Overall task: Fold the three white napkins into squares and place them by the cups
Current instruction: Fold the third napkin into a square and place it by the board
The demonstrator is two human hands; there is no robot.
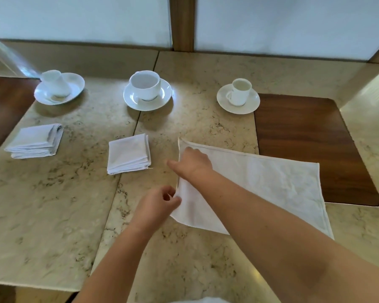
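Note:
Three white cups on saucers stand in a row at the back: left cup (54, 85), middle cup (144, 85), right cup (240, 91). Two folded white napkin squares lie in front of them, one at the left (34, 141) and one near the middle (128, 154). A third white napkin (260, 184) lies folded into a long rectangle, partly over a wooden inlay. My right hand (194, 162) presses flat on its far left corner. My left hand (160, 203) pinches the near left edge of that napkin.
The marble table (53, 204) has a seam running down its middle. A dark wooden inlay (311, 138) sits at the right and another at the far left (2, 106). A glass object (7, 53) stands at the back left. The window sill runs behind the cups.

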